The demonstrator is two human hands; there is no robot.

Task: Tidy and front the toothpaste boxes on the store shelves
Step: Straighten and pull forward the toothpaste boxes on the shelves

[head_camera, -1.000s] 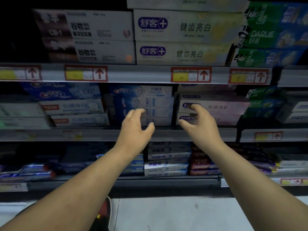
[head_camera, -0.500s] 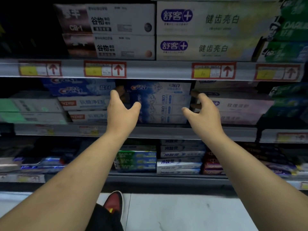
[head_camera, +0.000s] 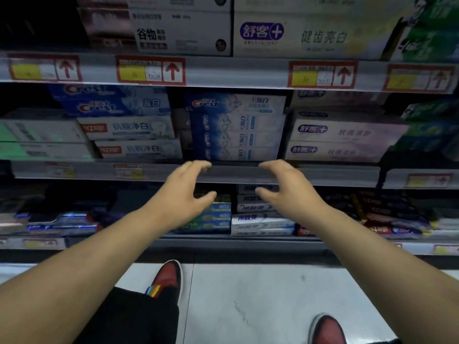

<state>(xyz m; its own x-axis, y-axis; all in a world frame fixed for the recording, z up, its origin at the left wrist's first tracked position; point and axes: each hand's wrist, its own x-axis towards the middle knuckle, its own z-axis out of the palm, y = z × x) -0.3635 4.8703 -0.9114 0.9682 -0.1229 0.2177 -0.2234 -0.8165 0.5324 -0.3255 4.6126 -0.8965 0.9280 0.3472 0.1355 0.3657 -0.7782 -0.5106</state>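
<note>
A stack of blue-and-white Crest toothpaste boxes [head_camera: 236,127] stands at the middle of the middle shelf [head_camera: 335,176], fronts facing out. My left hand [head_camera: 183,194] hovers just below and in front of the stack's left corner, fingers loosely curved and holding nothing. My right hand [head_camera: 285,187] mirrors it under the stack's right corner, also holding nothing. Both hands are in front of the shelf's edge rail and clear of the boxes.
White-and-purple boxes [head_camera: 340,140] sit right of the stack, white-and-red boxes [head_camera: 131,137] and more Crest boxes [head_camera: 111,100] to its left. Larger boxes [head_camera: 310,33] fill the top shelf, small boxes [head_camera: 258,219] the lower shelf. My shoes [head_camera: 169,281] stand on the floor.
Half a second ago both hands reached around the sides of the Crest stack. They have since let go and dropped down to the shelf's front edge.
</note>
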